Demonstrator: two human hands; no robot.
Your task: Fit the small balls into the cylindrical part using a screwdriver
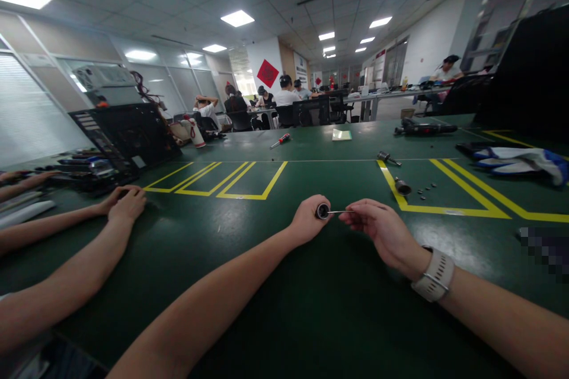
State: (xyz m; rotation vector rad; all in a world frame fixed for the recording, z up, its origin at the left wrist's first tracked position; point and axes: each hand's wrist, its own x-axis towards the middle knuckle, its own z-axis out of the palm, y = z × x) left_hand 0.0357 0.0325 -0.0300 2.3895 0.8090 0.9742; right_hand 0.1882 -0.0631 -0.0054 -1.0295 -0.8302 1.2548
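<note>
My left hand point(309, 219) is wrapped round a dark cylindrical metal part point(322, 211), its round open end turned toward me. Between thumb and fingers, my right hand point(377, 228) pinches a thin metal rod point(340, 211), whose tip meets the rim of that part; whether it goes inside I cannot tell. Right of my hands, a metal cup-shaped part point(402, 186) lies within a yellow-taped outline, with several small dark pieces point(424, 190) beside it. Farther back rests a metal part with a shaft point(389, 158), across the tape.
On the green table point(249, 249) lie a red-handled screwdriver point(280, 141), a pale notepad point(341, 135), a dark power tool point(424, 127) and blue-white gloves point(520, 161). A co-worker's hands point(127, 201) rest at the left, near black equipment point(128, 136). More people sit at desks behind.
</note>
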